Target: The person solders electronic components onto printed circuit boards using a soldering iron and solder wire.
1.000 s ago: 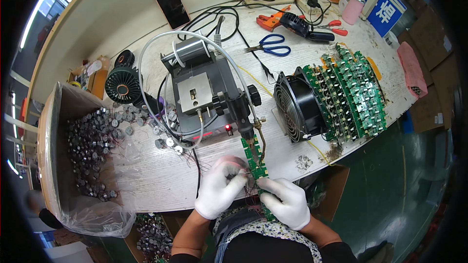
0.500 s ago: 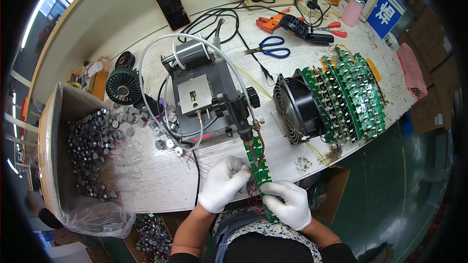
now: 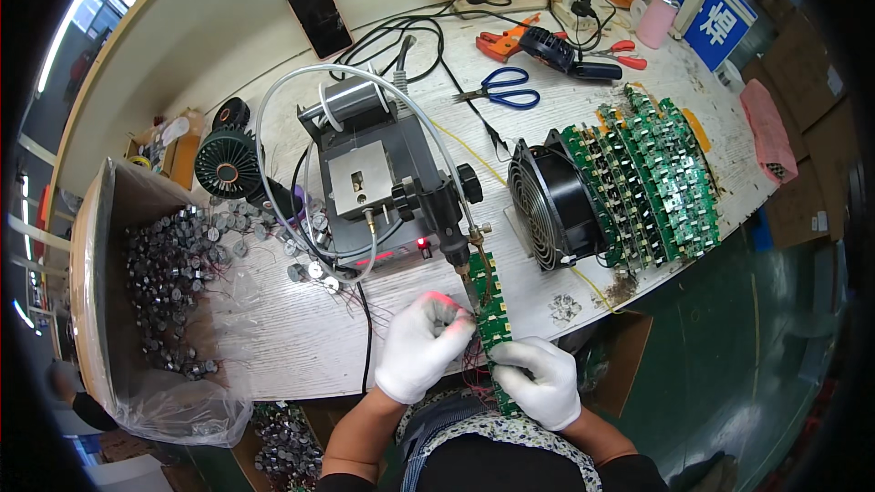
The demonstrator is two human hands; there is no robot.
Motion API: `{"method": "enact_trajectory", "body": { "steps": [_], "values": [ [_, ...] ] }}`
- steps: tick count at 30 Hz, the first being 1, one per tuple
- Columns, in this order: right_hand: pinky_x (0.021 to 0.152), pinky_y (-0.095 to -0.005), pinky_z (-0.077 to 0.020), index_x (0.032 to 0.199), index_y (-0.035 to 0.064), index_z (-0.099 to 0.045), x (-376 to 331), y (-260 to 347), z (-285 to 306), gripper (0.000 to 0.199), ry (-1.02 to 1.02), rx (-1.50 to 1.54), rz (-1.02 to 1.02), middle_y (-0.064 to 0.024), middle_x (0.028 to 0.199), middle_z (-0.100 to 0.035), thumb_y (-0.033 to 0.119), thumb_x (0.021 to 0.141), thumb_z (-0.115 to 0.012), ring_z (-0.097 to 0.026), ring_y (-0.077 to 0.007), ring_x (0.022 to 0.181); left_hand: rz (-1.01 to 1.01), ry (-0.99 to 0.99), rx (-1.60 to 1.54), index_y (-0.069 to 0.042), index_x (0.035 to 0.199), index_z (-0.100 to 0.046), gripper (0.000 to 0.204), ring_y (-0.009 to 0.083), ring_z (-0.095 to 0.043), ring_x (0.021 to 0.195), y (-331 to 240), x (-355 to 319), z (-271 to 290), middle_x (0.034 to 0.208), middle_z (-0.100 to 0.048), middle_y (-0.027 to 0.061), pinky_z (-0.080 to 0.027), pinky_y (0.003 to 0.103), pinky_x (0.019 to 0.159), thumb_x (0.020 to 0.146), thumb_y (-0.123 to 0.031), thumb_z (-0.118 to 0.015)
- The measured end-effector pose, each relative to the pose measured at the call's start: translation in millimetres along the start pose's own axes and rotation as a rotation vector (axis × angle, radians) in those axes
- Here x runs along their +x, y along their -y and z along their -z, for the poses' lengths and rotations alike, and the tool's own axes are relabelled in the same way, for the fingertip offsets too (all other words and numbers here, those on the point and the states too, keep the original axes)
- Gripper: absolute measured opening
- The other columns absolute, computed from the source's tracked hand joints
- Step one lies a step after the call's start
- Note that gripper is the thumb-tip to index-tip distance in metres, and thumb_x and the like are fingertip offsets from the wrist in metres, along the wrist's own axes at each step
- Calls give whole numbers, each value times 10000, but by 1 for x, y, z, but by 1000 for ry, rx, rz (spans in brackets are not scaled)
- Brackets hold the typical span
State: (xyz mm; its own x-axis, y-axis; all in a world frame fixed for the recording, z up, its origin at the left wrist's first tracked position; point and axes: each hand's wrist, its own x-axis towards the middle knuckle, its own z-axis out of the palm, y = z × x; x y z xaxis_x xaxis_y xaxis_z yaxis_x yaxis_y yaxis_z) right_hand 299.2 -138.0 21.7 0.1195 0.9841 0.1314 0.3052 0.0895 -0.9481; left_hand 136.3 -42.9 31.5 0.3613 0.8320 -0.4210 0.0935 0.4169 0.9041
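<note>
A long green circuit board lies under the tip of a soldering iron on a stand. My right hand, in a white glove, grips the near part of the board between thumb and fingers. On the board's left side my left hand, also gloved, is pinched closed right beside the iron's tip. What its fingertips hold is too small to make out. Thin red wires show between the two hands. A metal feed tube curves down along the iron to the board.
The soldering machine carries a solder spool. To its right stand a black fan and stacked circuit boards. At left is a box of small round motors. Blue scissors lie farther back.
A red light has come on at the soldering machine, and a red glow falls on my left glove. My left fingertips have shifted slightly right, toward the board under the iron.
</note>
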Motion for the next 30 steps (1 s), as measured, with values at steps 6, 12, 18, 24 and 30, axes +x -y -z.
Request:
{"method": "enact_trajectory", "body": {
  "steps": [6,12,18,24,30],
  "values": [
    [684,-303,-540,976,5,-679,-1,-1,-1,247,-5,19,49,-132,869,-676,-46,737,-717,-678,-240,747,2,-40,72,-14,881,-588,138,33,-491,683,-2,-2,-2,776,-589,-26,-421,197,616,846,-104,-688],
    [682,-300,-541,978,5,-678,-2,-4,-4,246,-34,43,59,-130,874,-678,-52,741,-712,-680,-239,752,-33,-43,38,-8,872,-585,147,40,-502,682,7,-1,-2,766,-594,-15,-433,209,621,847,-108,-689],
    [703,-307,-542,968,6,-677,-2,-4,-5,231,-26,47,16,-134,884,-682,-48,746,-708,-683,-243,769,-111,-77,141,-6,869,-582,127,48,-518,675,16,2,-2,741,-597,-9,-446,222,620,851,-97,-668],
    [709,-308,-541,958,7,-679,-2,-4,-4,218,-26,54,-12,-134,879,-687,-44,748,-707,-684,-243,774,-54,-94,70,-3,853,-567,115,50,-527,659,10,-2,-8,742,-595,-1,-449,220,600,855,-77,-654],
    [698,-303,-539,951,4,-685,-3,-2,-4,212,-33,56,-2,-131,875,-687,-50,747,-709,-683,-235,763,-34,-80,-42,-2,880,-559,97,47,-534,681,7,-4,-10,780,-598,3,-459,216,614,861,-42,-645]
  ]
}}
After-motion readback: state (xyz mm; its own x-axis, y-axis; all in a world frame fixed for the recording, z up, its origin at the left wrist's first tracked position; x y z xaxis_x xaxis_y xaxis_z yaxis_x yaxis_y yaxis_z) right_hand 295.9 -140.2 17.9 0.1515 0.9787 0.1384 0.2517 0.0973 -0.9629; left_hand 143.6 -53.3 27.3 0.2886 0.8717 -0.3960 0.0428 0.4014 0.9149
